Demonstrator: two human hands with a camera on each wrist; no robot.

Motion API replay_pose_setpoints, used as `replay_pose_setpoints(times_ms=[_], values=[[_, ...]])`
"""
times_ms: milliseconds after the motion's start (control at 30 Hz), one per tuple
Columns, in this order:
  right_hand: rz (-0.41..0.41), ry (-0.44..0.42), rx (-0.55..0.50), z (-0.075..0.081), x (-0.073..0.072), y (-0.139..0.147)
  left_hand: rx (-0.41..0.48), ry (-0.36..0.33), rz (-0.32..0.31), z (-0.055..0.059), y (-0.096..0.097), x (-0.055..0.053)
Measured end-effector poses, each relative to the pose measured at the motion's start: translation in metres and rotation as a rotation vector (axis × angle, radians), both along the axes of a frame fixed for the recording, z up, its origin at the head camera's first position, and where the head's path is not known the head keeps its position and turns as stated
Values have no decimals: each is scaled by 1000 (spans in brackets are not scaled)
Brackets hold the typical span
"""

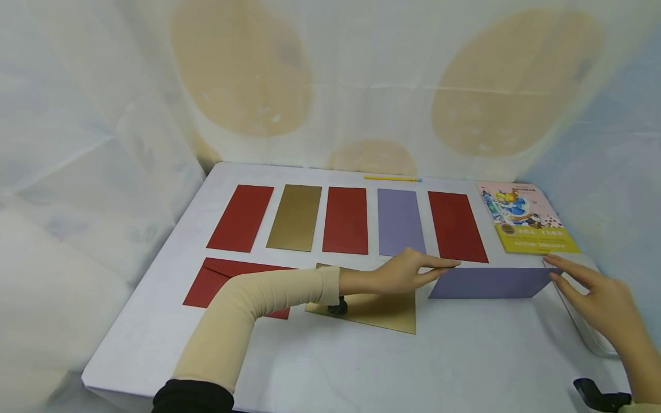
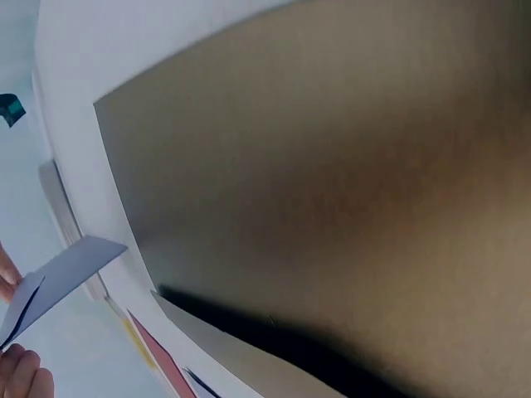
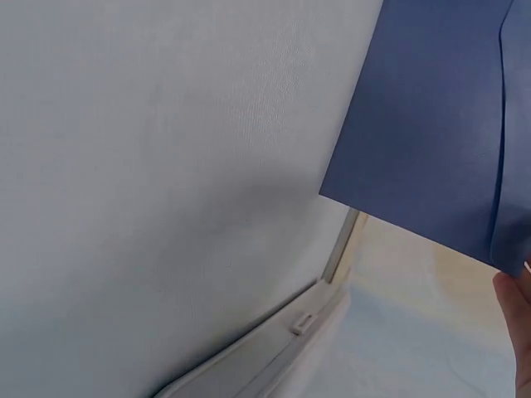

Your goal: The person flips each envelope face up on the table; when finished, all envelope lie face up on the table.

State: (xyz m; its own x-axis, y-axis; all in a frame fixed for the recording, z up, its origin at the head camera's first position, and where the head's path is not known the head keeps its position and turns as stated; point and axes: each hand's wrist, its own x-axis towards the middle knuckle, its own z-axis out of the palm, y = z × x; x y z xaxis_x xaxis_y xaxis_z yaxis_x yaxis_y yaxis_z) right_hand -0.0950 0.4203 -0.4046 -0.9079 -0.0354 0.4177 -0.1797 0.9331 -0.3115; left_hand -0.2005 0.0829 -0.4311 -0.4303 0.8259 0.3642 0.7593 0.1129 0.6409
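A purple envelope [image 1: 488,284] is held between both hands over the right part of the table, tipped up on its long side. My left hand [image 1: 408,272] pinches its upper left corner, fingers pointing right. At the upper right corner my right hand [image 1: 601,295] grips it between thumb and fingers. The right wrist view shows the flap line on this envelope [image 3: 415,116], with fingertips at its corner. Below my left wrist lies a gold envelope [image 1: 387,312], partly covered by the forearm. A red envelope [image 1: 206,287] with its flap side up is partly behind the left sleeve.
Along the back lie a red envelope [image 1: 240,218], a gold one [image 1: 294,218], another red one [image 1: 345,221], a purple one [image 1: 401,221] and a red one [image 1: 457,226]. A pencil [image 1: 392,178] is behind them. A picture book [image 1: 532,218] and a white flat object [image 1: 588,332] are at right.
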Motion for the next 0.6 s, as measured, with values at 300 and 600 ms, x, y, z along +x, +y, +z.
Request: replay_pose_setpoints(times_ms=[300,600], values=[[-15,-1,62,-9,-21,5,-29,13,61,2,3,-11],[-8,-75,3,-16,-29,6,-73,14,124,-7,9,-24]])
